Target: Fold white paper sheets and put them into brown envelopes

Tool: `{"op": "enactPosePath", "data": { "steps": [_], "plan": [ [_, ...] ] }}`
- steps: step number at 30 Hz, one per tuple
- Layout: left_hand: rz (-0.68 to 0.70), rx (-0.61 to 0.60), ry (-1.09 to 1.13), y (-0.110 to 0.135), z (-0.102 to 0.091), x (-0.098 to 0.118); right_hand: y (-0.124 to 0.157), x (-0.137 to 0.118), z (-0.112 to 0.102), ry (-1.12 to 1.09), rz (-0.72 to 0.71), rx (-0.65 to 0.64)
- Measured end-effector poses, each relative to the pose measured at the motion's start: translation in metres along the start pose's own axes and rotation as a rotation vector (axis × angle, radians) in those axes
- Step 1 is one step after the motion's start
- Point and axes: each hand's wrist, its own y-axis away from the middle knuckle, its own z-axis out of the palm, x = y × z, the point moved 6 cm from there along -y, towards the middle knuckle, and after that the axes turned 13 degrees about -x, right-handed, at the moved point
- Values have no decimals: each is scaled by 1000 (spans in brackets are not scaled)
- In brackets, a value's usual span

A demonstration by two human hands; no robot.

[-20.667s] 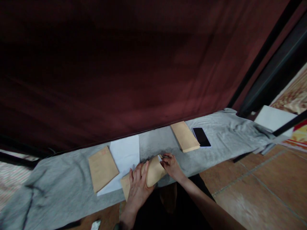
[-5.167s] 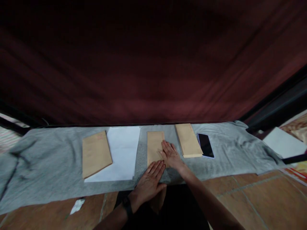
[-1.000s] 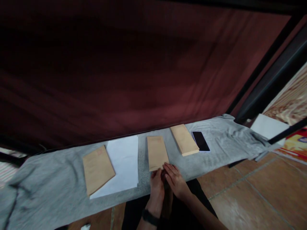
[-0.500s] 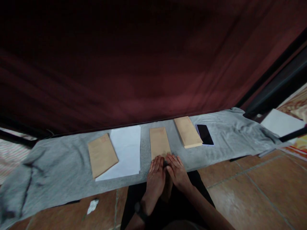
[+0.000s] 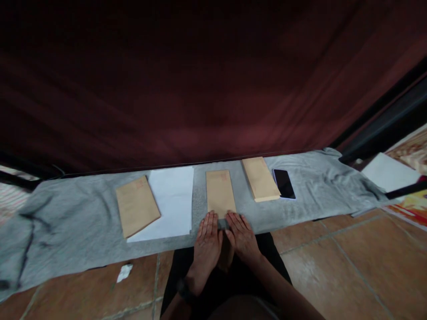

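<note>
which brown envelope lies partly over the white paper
The leftmost envelope: it overlaps the white paper, while the middle one and rightmost one lie clear of it.

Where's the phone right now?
In the head view, the phone lies on the grey cloth, right of centre, just right of the brown envelope stack and beyond the right hand.

3 env. lots [image 5: 220, 191] [image 5: 137, 206] [image 5: 260, 178] (no. per lot unclear), 2+ sheets [image 5: 174, 200] ctr-L, 1 phone [image 5: 284, 183] ctr-R, 2 hands [image 5: 207, 243] [image 5: 245, 241] btm ctr, 1 scrap [image 5: 124, 272] btm L.
</note>
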Motion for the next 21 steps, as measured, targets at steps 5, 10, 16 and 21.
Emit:
{"op": "enactPosePath", "data": {
  "steps": [5,10,16,21],
  "plan": [
    [-58,19,46,3,-2,-11,2,4,1,10,7,10],
    [-37,-1,121,-7,-2,5,4,7,6,41,-37,8],
    [133,-79,152,-58,3,24,7,5,10,119,-109,36],
    [193,-134,68,-116,3,5,6,7,11,125,-96,59]
  ]
}}
